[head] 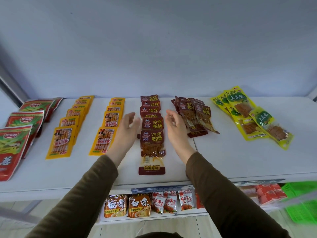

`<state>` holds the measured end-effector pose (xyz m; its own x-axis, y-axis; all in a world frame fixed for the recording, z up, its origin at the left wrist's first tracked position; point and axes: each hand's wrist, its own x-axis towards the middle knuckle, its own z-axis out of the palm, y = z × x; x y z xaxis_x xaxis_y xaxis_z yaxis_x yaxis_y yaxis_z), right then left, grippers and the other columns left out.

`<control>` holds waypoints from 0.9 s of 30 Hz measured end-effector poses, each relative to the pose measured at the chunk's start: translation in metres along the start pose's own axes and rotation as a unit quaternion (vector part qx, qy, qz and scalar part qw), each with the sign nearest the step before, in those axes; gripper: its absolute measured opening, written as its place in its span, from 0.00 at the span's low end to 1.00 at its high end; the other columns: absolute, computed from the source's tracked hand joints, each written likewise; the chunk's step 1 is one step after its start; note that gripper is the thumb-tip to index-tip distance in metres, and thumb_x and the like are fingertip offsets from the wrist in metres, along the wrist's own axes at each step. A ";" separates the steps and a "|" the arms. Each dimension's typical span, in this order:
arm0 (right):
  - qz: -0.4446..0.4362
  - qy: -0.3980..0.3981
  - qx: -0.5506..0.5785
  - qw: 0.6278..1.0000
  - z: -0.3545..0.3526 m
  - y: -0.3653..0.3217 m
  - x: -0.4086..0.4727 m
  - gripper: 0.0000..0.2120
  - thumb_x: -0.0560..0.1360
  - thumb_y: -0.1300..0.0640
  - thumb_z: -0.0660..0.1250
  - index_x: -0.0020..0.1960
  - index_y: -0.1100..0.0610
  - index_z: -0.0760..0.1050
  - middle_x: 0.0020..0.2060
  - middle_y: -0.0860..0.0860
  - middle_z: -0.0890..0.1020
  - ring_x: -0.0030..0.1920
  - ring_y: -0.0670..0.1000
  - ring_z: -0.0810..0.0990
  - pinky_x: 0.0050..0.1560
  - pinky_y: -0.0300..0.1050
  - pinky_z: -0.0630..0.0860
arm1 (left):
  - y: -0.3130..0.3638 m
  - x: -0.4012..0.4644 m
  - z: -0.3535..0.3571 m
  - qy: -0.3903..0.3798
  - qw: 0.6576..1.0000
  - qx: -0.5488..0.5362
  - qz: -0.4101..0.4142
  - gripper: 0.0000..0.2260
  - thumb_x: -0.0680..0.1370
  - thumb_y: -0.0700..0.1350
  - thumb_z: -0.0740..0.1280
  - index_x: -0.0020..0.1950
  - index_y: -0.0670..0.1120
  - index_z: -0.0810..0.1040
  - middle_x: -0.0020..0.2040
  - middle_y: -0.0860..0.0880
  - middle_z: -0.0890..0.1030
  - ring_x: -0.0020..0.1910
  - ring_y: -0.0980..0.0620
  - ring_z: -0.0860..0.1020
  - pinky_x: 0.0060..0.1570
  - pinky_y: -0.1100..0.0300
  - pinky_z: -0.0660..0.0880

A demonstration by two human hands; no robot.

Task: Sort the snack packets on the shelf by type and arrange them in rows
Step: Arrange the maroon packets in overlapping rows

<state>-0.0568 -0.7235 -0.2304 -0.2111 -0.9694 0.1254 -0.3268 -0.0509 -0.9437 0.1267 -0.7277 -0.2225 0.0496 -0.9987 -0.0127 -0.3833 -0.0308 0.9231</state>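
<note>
Head view
Shelf [223, 162]: white top shelf is carrying every sorted packet type, each lying flat; the lower shelf [154, 219] is holding further goods.
Lower shelf contents: two brown noodle packs [127, 206] are standing beside white-and-red snack bags [169, 202]; red boxes [267, 193] and blurred green packaging [301, 201] are sitting to the right.
Dark red packets, row [151, 127]: overlapping in one file at shelf centre, long axes running front to back, printed tops pointing toward the back wall; the nearest one is showing a clear window with orange strips inside.
Dark red packets, pile [193, 115]: lying just right of the row, loosely fanned, not aligned.
Yellow-green packets [252, 117]: lying far right, skewed diagonally, overlapping.
Orange-yellow packets, two rows [68, 127] [107, 131]: filing front to back, left of centre.
Red-and-green bags [18, 133]: overlapping along the far left edge.
Left hand [126, 129]: hovering just left of the dark red row, fingers loosely extended, holding nothing.
Right hand [176, 127]: hovering between the row and the pile, palm facing inward, fingers relaxed, gripping nothing.
Sleeves [223, 194]: olive-brown, covering both forearms.
</note>
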 end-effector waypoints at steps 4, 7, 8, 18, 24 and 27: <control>0.026 -0.075 0.007 0.997 0.009 -0.012 0.023 0.29 0.84 0.36 0.49 0.81 0.46 0.58 0.80 0.47 0.63 0.78 0.49 0.63 0.72 0.45 0.60 | 0.011 0.038 0.009 -0.039 0.982 -0.169 -0.079 0.35 0.81 0.70 0.48 0.83 0.53 0.52 0.83 0.50 0.55 0.80 0.49 0.57 0.72 0.53 0.55; 0.072 -0.094 0.000 0.993 0.014 -0.015 0.049 0.33 0.81 0.30 0.43 0.82 0.43 0.56 0.80 0.47 0.63 0.79 0.53 0.63 0.78 0.59 0.60 | 0.018 0.071 0.013 -0.050 0.971 -0.200 -0.121 0.38 0.79 0.72 0.45 0.83 0.51 0.50 0.83 0.47 0.53 0.81 0.47 0.54 0.76 0.50 0.52; 0.093 -0.095 0.011 0.991 0.017 -0.015 0.057 0.34 0.80 0.29 0.43 0.82 0.43 0.56 0.80 0.47 0.63 0.79 0.53 0.62 0.78 0.62 0.60 | 0.020 0.080 0.014 -0.053 0.971 -0.192 -0.132 0.39 0.79 0.73 0.44 0.83 0.51 0.50 0.83 0.47 0.53 0.81 0.47 0.54 0.76 0.49 0.52; 0.177 -0.124 0.125 0.968 0.034 -0.010 0.104 0.37 0.78 0.27 0.49 0.79 0.46 0.64 0.74 0.50 0.74 0.72 0.53 0.74 0.73 0.58 0.71 | 0.029 0.130 0.025 -0.115 0.963 -0.209 -0.123 0.37 0.77 0.74 0.43 0.69 0.48 0.70 0.44 0.56 0.86 0.35 0.61 0.84 0.40 0.59 0.72; 0.182 -0.139 0.150 0.962 0.037 -0.011 0.106 0.36 0.80 0.29 0.50 0.81 0.48 0.61 0.74 0.52 0.73 0.72 0.54 0.74 0.73 0.58 0.71 | 0.029 0.137 0.028 -0.132 0.958 -0.222 -0.123 0.28 0.77 0.75 0.44 0.46 0.55 0.71 0.33 0.58 0.85 0.36 0.60 0.85 0.42 0.57 0.73; 0.177 -0.144 0.155 0.961 0.038 -0.011 0.105 0.36 0.80 0.29 0.50 0.82 0.48 0.58 0.78 0.51 0.68 0.76 0.54 0.69 0.76 0.59 0.67 | 0.028 0.136 0.030 -0.142 0.959 -0.211 -0.124 0.33 0.76 0.76 0.44 0.52 0.52 0.76 0.42 0.51 0.88 0.43 0.54 0.87 0.44 0.55 0.76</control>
<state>-0.0400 -0.8338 -0.2184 0.0194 -0.9631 -0.2683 0.0189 0.2687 -0.9630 0.0945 -0.8658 -0.2097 -0.1859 -0.9355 -0.3006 0.0179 -0.3091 0.9509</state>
